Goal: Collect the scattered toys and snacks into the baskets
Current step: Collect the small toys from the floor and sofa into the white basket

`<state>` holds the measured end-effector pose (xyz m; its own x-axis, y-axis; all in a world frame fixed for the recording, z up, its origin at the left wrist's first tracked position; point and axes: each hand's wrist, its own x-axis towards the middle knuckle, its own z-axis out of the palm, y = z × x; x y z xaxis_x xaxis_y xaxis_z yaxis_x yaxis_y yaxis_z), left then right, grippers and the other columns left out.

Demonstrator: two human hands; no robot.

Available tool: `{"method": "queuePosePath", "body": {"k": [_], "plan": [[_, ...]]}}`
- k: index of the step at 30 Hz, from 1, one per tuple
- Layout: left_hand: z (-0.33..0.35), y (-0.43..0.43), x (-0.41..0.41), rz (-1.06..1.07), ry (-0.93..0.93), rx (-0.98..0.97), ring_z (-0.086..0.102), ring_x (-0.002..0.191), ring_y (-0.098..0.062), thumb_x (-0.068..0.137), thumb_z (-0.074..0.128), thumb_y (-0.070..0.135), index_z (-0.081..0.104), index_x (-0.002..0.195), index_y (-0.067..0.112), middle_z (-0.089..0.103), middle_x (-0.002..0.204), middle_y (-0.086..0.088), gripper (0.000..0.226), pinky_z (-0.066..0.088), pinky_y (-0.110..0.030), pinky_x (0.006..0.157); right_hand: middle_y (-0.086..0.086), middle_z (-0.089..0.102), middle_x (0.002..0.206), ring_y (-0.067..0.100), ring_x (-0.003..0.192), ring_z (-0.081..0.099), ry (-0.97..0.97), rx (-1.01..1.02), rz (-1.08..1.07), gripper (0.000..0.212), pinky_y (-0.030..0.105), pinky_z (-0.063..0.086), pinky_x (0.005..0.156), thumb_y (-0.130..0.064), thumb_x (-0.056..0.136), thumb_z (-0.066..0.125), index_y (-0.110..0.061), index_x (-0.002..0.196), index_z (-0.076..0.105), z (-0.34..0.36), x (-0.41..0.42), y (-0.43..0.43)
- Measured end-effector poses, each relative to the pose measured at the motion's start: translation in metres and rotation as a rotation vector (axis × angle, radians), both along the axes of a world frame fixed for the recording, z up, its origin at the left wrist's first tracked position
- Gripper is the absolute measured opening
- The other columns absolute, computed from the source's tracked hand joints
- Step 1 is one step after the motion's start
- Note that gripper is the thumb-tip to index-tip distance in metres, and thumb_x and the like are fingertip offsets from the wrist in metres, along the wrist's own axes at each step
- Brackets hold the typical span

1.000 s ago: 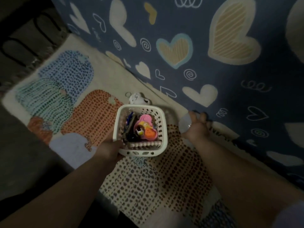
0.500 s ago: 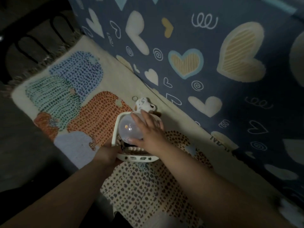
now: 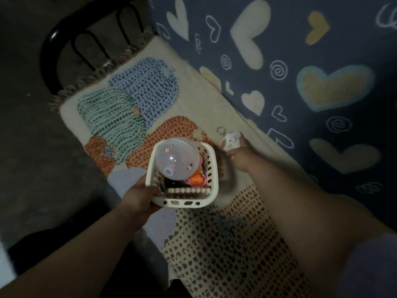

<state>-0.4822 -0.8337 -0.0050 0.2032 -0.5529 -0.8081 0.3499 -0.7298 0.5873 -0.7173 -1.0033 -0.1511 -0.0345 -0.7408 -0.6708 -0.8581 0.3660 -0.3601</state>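
Two hands, both occupied.

1. Left hand (image 3: 139, 197): clasped the near left corner of the basket (image 3: 182, 198), thumb laid over the rim. Whether the basket sat on the rug or was lifted off it could not be told.
2. Right hand (image 3: 240, 158): reached just past the basket's far right corner and was closed on a small white plush keychain (image 3: 231, 141). Its fingers were blurred, and the metal ring stuck out on the far left of the plush.
3. Basket: white, slotted walls, square mouth. It contained:
   - one clear ball (image 3: 177, 159), uppermost, filling the far left half;
   - one orange and pink toy (image 3: 196, 178), partly under the ball;
   - one spiral-bound item (image 3: 187, 191), on edge against the near wall;
   - dark items beneath, not identifiable.
4. Rug (image 3: 129, 104): cream, with dotted blue, green, orange and brown patches and a fringed far edge. It lay under the basket and both forearms.
5. Blue bedcover (image 3: 300, 61): heart and spiral pattern, along the rug's right side.
6. Black metal frame (image 3: 64, 39): beyond the fringe, on a dark floor (image 3: 32, 147).
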Motion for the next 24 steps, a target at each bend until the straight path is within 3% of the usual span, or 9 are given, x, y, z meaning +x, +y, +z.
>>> {"method": "queuePosePath", "body": {"k": [4, 7, 10, 12, 15, 18, 20, 22, 24], "plan": [[-0.008, -0.001, 0.016, 0.035, 0.015, 0.006, 0.060, 0.084, -0.028, 0.084, 0.037, -0.013, 0.059, 0.101, 0.026, 0.063, 0.098, -0.013, 0.048, 0.052, -0.036, 0.065, 0.010, 0.065, 0.107, 0.031, 0.097, 0.062, 0.031, -0.050, -0.230, 0.042, 0.043, 0.053, 0.087, -0.047, 0.083, 0.056, -0.019, 0.115, 0.060, 0.014, 0.007, 0.037], [-0.010, -0.004, 0.018, 0.028, 0.017, 0.020, 0.059, 0.088, -0.030, 0.085, 0.035, -0.012, 0.054, 0.116, 0.023, 0.062, 0.102, -0.012, 0.051, 0.052, -0.038, 0.068, 0.009, 0.064, 0.117, 0.026, 0.100, 0.060, -0.048, -0.087, -0.248, 0.030, 0.028, 0.047, 0.087, -0.031, 0.087, 0.063, -0.017, 0.112, 0.068, 0.029, 0.005, 0.049], [0.000, -0.010, 0.014, 0.025, 0.018, 0.022, 0.058, 0.078, -0.026, 0.086, 0.033, -0.014, 0.052, 0.116, 0.021, 0.060, 0.093, -0.010, 0.050, 0.053, -0.032, 0.055, 0.008, 0.065, 0.119, 0.026, 0.108, 0.059, -0.172, -0.275, -0.285, 0.016, 0.025, 0.044, 0.090, -0.014, 0.091, 0.059, -0.018, 0.097, 0.073, 0.058, 0.003, 0.054], [0.009, -0.015, 0.010, 0.018, 0.019, 0.029, 0.056, 0.073, -0.024, 0.087, 0.033, -0.014, 0.051, 0.116, 0.020, 0.059, 0.088, -0.008, 0.049, 0.052, -0.027, 0.047, 0.003, 0.063, 0.102, 0.020, 0.093, 0.058, -0.271, -0.372, -0.306, 0.030, 0.024, 0.045, 0.077, -0.006, 0.091, 0.052, -0.030, 0.079, 0.062, 0.093, 0.004, 0.059], [0.024, -0.022, 0.004, 0.010, 0.023, 0.035, 0.055, 0.076, -0.025, 0.088, 0.032, -0.014, 0.050, 0.128, 0.018, 0.059, 0.093, -0.008, 0.055, 0.049, -0.033, 0.058, -0.003, 0.049, 0.084, 0.015, 0.081, 0.048, -0.412, -0.382, -0.289, 0.042, 0.029, 0.040, 0.068, 0.006, 0.083, 0.044, -0.033, 0.066, 0.043, 0.147, 0.001, 0.064], [0.041, -0.027, -0.006, -0.033, 0.010, 0.030, 0.054, 0.076, -0.026, 0.087, 0.029, -0.015, 0.048, 0.127, 0.020, 0.057, 0.101, -0.012, 0.057, 0.046, -0.033, 0.059, -0.005, 0.044, 0.075, 0.011, 0.076, 0.043, -0.520, -0.333, -0.158, 0.041, 0.026, 0.034, 0.065, 0.012, 0.077, 0.044, -0.026, 0.064, 0.038, 0.201, -0.004, 0.073], [0.057, -0.031, -0.019, -0.095, 0.001, 0.018, 0.051, 0.071, -0.025, 0.088, 0.029, -0.015, 0.049, 0.122, 0.020, 0.056, 0.092, -0.011, 0.053, 0.045, -0.031, 0.055, -0.002, 0.045, 0.076, 0.009, 0.075, 0.043, -0.518, -0.287, -0.003, 0.036, 0.018, 0.034, 0.063, 0.011, 0.079, 0.045, -0.022, 0.068, 0.040, 0.230, -0.005, 0.083], [0.071, -0.035, -0.034, -0.134, 0.007, 0.013, 0.051, 0.070, -0.025, 0.087, 0.030, -0.016, 0.050, 0.118, 0.020, 0.055, 0.085, -0.009, 0.051, 0.046, -0.031, 0.057, 0.001, 0.048, 0.083, 0.011, 0.081, 0.044, -0.427, -0.285, 0.193, 0.029, 0.017, 0.033, 0.066, 0.009, 0.080, 0.048, -0.019, 0.071, 0.046, 0.242, -0.004, 0.094], [0.082, -0.038, -0.051, -0.155, 0.039, 0.013, 0.053, 0.073, -0.028, 0.087, 0.033, -0.016, 0.054, 0.111, 0.015, 0.057, 0.087, -0.012, 0.044, 0.047, -0.036, 0.063, -0.001, 0.055, 0.095, 0.019, 0.098, 0.047, -0.242, -0.382, 0.399, 0.020, 0.025, 0.029, 0.078, 0.002, 0.078, 0.053, -0.018, 0.076, 0.056, 0.242, -0.009, 0.103]]}}
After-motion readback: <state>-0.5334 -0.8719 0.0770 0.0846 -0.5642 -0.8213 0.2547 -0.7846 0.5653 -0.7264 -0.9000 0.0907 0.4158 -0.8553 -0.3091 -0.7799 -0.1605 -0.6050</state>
